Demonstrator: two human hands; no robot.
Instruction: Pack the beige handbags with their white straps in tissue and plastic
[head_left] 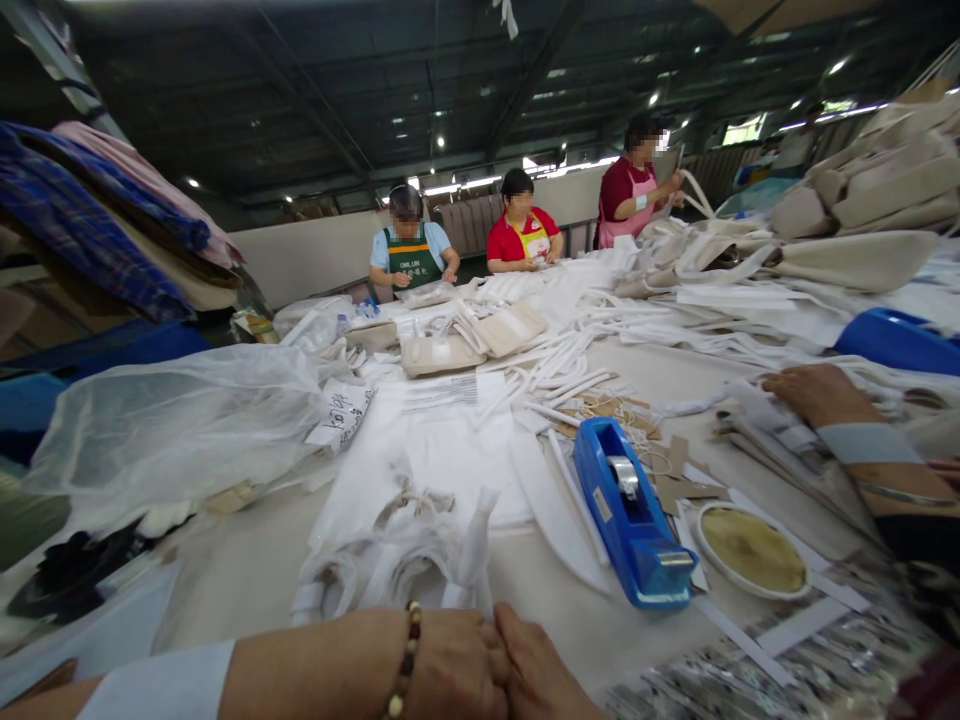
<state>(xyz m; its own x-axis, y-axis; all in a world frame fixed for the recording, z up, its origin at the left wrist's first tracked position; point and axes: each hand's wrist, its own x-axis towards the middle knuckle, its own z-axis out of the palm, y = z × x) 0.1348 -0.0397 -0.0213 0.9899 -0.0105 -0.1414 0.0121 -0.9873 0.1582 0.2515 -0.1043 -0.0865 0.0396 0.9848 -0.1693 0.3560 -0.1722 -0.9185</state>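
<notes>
My left hand [450, 668] lies at the bottom edge, a bead bracelet on its wrist and its fingers curled into a fist. It presses against my right hand [534, 678], which shows only in part, its fingers cut off by the frame. Whatever is between them is hidden. Just beyond my hands lies a crumpled white cloth bag [397, 565] with looped handles. A blue tape dispenser [634, 520] stands to the right of it, beside a round dish [750, 550] holding a yellowish pad.
A neighbour's hand [817, 393] rests on stacked white pieces at the right. A big clear plastic bag [180, 420] fills the left. White straps and cloth bags [435, 352] cover the table [247, 570]. Three people work at the far end.
</notes>
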